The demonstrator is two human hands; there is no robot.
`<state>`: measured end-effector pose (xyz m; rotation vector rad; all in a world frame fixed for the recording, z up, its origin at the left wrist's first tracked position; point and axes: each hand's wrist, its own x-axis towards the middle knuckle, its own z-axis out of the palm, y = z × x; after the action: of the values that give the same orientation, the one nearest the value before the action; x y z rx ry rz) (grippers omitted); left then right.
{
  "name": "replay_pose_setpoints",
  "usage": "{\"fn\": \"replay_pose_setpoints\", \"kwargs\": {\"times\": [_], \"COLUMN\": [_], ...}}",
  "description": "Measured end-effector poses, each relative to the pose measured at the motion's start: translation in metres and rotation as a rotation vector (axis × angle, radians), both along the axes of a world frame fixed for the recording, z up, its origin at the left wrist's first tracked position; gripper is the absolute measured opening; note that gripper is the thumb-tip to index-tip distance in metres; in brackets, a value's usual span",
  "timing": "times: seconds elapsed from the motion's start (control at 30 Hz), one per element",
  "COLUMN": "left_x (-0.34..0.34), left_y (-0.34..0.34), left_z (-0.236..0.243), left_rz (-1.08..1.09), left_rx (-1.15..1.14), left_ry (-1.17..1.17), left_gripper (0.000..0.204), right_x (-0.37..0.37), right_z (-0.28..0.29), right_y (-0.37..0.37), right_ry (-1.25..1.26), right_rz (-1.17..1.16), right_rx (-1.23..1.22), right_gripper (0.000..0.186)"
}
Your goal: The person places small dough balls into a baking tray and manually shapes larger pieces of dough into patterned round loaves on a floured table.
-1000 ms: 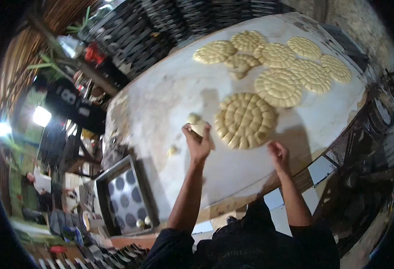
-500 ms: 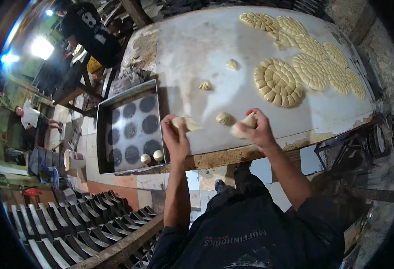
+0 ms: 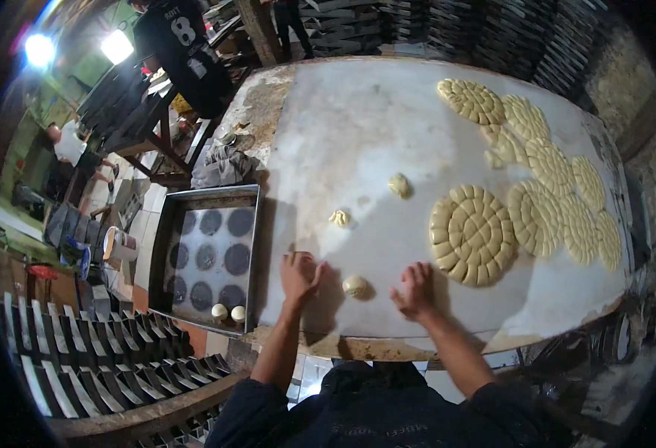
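Observation:
My left hand (image 3: pixel 299 277) is cupped down on the pale work table (image 3: pixel 328 134), fingers curled and thumb toward the middle. My right hand (image 3: pixel 415 291) is cupped the same way to the right. Each hand covers a piece of dough seen in it a moment earlier; the dough itself is hidden now. Between them sits a round dough ball (image 3: pixel 355 287), touched by neither. Farther up the table lie a small crumpled dough piece (image 3: pixel 339 218) and another dough lump (image 3: pixel 399 185).
Left of the table a square metal tray (image 3: pixel 253 224) has dark round marks and two dough balls (image 3: pixel 229 313) in its near corner. Scored dough rounds (image 3: pixel 473 235) cover the table's right side. Metal racks (image 3: pixel 119 336) stand lower left. A person in black (image 3: pixel 182 48) stands far left.
Both hands have come down onto the table from holding dough pieces in the air, and the dough has gone out of sight under them. The view has shifted, showing more beyond the table.

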<state>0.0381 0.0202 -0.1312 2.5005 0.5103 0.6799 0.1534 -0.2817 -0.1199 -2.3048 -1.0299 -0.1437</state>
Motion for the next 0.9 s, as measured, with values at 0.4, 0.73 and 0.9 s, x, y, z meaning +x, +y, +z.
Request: {"fn": "replay_pose_setpoints", "kwargs": {"times": [0.4,0.73,0.9], "left_x": [-0.030,-0.052,0.029], "left_y": [0.030,-0.003,0.047], "left_z": [-0.012,-0.028,0.007], "left_rz": [-0.081,-0.333,0.013], "left_rx": [0.143,0.101,0.169], "left_ry": [0.157,0.078,0.020], "left_gripper": [0.020,0.010,0.013], "right_x": [0.029,0.027,0.062], "right_z": [-0.015,-0.021,-0.010], "right_y": [-0.019,-0.039,0.042], "right_ry": [-0.199,-0.182,-0.055], "right_rz": [0.332,0.484,-0.003], "right_rx": [-0.072,-0.051,0.044], "right_gripper": [0.016,0.016,0.012]}}
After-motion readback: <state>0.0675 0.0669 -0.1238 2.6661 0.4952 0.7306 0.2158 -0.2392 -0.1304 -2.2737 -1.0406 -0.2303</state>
